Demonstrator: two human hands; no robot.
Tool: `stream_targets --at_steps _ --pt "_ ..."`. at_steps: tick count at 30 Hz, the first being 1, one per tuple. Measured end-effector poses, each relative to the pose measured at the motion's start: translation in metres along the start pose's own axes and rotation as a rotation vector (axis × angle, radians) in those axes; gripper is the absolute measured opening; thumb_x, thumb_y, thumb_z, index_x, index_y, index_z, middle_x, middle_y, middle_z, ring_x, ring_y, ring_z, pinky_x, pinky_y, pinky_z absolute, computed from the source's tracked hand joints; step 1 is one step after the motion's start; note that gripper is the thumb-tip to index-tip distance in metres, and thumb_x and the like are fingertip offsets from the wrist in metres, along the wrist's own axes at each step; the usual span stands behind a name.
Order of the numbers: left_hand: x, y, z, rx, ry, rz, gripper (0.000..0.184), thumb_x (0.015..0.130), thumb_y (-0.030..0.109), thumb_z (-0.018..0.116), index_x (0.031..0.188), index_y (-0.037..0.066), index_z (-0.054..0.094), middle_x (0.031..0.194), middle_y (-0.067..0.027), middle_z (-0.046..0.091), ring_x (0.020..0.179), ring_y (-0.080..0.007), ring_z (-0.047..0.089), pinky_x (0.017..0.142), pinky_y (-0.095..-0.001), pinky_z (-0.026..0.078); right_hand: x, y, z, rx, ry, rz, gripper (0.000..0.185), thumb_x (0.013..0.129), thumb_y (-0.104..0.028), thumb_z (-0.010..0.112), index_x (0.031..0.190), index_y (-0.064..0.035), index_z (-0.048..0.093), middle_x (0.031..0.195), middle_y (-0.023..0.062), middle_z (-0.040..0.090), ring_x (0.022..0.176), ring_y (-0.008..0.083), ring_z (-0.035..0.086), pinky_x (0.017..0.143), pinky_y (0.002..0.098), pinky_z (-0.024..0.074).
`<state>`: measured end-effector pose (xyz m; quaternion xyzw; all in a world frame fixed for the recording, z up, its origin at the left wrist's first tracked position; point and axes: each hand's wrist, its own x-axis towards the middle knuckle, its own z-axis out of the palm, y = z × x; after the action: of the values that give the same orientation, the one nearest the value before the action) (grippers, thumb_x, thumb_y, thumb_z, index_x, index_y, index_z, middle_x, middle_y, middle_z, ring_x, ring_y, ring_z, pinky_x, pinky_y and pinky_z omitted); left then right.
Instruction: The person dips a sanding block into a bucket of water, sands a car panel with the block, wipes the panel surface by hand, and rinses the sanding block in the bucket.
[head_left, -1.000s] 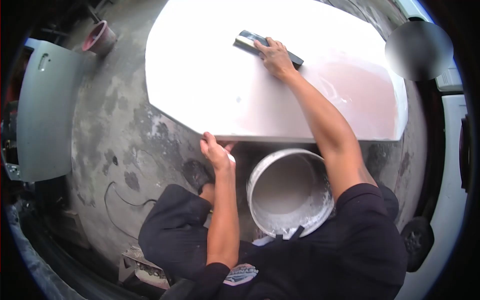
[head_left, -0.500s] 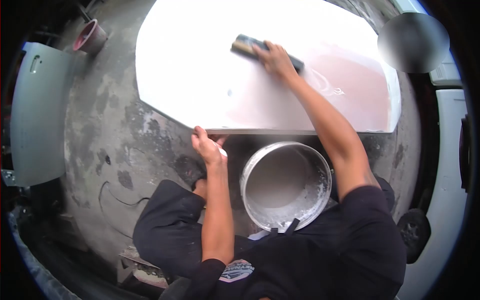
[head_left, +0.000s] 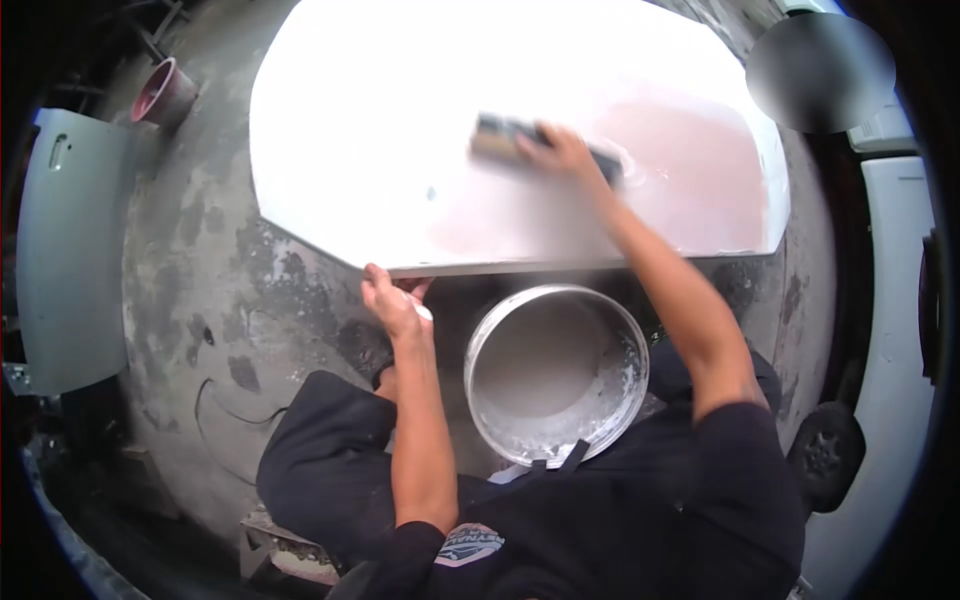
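My right hand (head_left: 565, 155) is closed around a long dark sanding block (head_left: 492, 138), which lies flat on a large white panel (head_left: 370, 120). Motion blurs the block and fingers a little. Around the block, the panel's surface has pinkish patches and a few wet-looking smears. At the panel's near edge, my left hand (head_left: 393, 308) grips the rim with its fingers curled, some hidden underneath. Something small and white shows against that palm; I cannot make out what it is. A round metal bucket (head_left: 622, 400) holding greyish liquid stands between my legs, just below the panel.
A reddish bucket (head_left: 165, 93) sits on the stained concrete floor (head_left: 180, 300) at upper left. A grey-green vehicle door (head_left: 75, 270) stands at far left. A thin cable (head_left: 235, 413) lies near my knee. On the right are a white vehicle body (head_left: 890, 300) and a small wheel (head_left: 828, 455).
My right hand and the sanding block have moved toward me and slightly right across the panel. My left hand stays at the panel's edge. The whole view has shifted a little.
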<state>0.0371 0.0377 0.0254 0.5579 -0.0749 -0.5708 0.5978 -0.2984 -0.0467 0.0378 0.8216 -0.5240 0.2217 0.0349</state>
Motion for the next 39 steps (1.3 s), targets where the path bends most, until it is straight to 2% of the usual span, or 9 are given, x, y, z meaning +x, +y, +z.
stream_targets --at_steps 5,10,16,20,23,30,33,37,39 --pt "-0.001 -0.006 0.0 0.009 -0.023 0.038 0.041 0.115 0.039 0.04 0.137 0.005 0.042 0.128 -0.0202 0.059 0.107 -0.0346 0.068 0.08 -0.057 0.065 -0.067 -0.001 -0.043 0.102 -0.081 -0.197 0.072 0.079 0.008 0.065 0.147 -0.0162 0.062 0.152 0.0256 0.049 0.132 0.0459 0.052 0.118 0.0531 0.0396" --pt "-0.002 0.002 0.003 0.012 -0.045 0.035 0.042 0.115 0.04 0.041 0.137 0.005 0.041 0.127 -0.0202 0.059 0.107 -0.0352 0.068 0.081 -0.0579 0.065 0.082 0.02 0.004 -0.027 -0.065 0.212 0.057 0.093 -0.002 0.059 0.148 -0.0152 0.061 0.152 0.025 0.05 0.132 0.0432 0.052 0.119 0.0466 0.0394" --pt "-0.004 -0.002 0.0 -0.034 -0.037 -0.003 0.043 0.115 0.04 0.042 0.137 0.004 0.041 0.127 -0.0201 0.059 0.107 -0.0359 0.068 0.085 -0.0615 0.063 -0.097 -0.061 -0.085 0.177 -0.206 -0.024 0.064 0.083 0.003 0.06 0.143 -0.0144 0.066 0.154 0.0243 0.05 0.135 0.043 0.051 0.118 0.0547 0.039" --pt "-0.006 0.001 0.001 0.023 -0.062 0.023 0.042 0.115 0.04 0.042 0.137 0.004 0.041 0.129 -0.0197 0.058 0.111 -0.0354 0.066 0.089 -0.0612 0.062 0.012 -0.015 -0.013 0.021 -0.097 -0.134 0.067 0.083 0.002 0.06 0.147 -0.0153 0.063 0.151 0.0236 0.05 0.134 0.0429 0.05 0.118 0.0514 0.0395" --pt "-0.008 0.002 0.003 -0.008 -0.064 0.012 0.042 0.115 0.04 0.042 0.136 0.004 0.042 0.128 -0.0196 0.058 0.111 -0.0348 0.066 0.088 -0.0604 0.062 0.113 -0.019 0.023 -0.054 -0.107 0.194 0.052 0.095 -0.005 0.056 0.145 -0.0149 0.063 0.145 0.0222 0.054 0.125 0.0405 0.054 0.112 0.0487 0.043" --pt "-0.006 -0.001 0.0 -0.021 -0.047 0.003 0.041 0.115 0.039 0.039 0.135 0.004 0.042 0.126 -0.0213 0.059 0.104 -0.034 0.069 0.083 -0.0574 0.065 -0.082 -0.073 -0.065 0.174 -0.18 -0.053 0.071 0.083 0.003 0.061 0.15 -0.0205 0.06 0.154 0.0222 0.05 0.136 0.0454 0.05 0.12 0.0533 0.0382" --pt "-0.005 0.0 0.002 -0.004 -0.039 0.027 0.041 0.115 0.039 0.039 0.135 0.003 0.041 0.125 -0.0212 0.059 0.104 -0.0339 0.069 0.083 -0.0573 0.065 -0.024 -0.037 -0.02 0.038 -0.168 -0.147 0.07 0.084 0.003 0.06 0.15 -0.0204 0.06 0.154 0.0225 0.05 0.135 0.0463 0.051 0.119 0.053 0.0396" --pt "-0.005 0.002 0.001 -0.004 -0.048 0.037 0.041 0.115 0.039 0.039 0.135 0.003 0.041 0.126 -0.0208 0.059 0.103 -0.0343 0.069 0.082 -0.0571 0.065 0.128 -0.021 0.043 -0.061 -0.084 0.18 0.062 0.088 0.0 0.059 0.148 -0.0157 0.061 0.148 0.0276 0.054 0.131 0.0447 0.054 0.116 0.0493 0.042" --pt "-0.006 0.003 0.002 -0.013 -0.046 0.028 0.041 0.115 0.039 0.039 0.135 0.003 0.041 0.125 -0.0206 0.06 0.103 -0.0346 0.069 0.082 -0.057 0.064 0.098 -0.034 0.025 0.009 -0.052 0.131 0.063 0.087 0.001 0.06 0.148 -0.016 0.062 0.147 0.0275 0.054 0.131 0.0445 0.054 0.116 0.0494 0.0418"
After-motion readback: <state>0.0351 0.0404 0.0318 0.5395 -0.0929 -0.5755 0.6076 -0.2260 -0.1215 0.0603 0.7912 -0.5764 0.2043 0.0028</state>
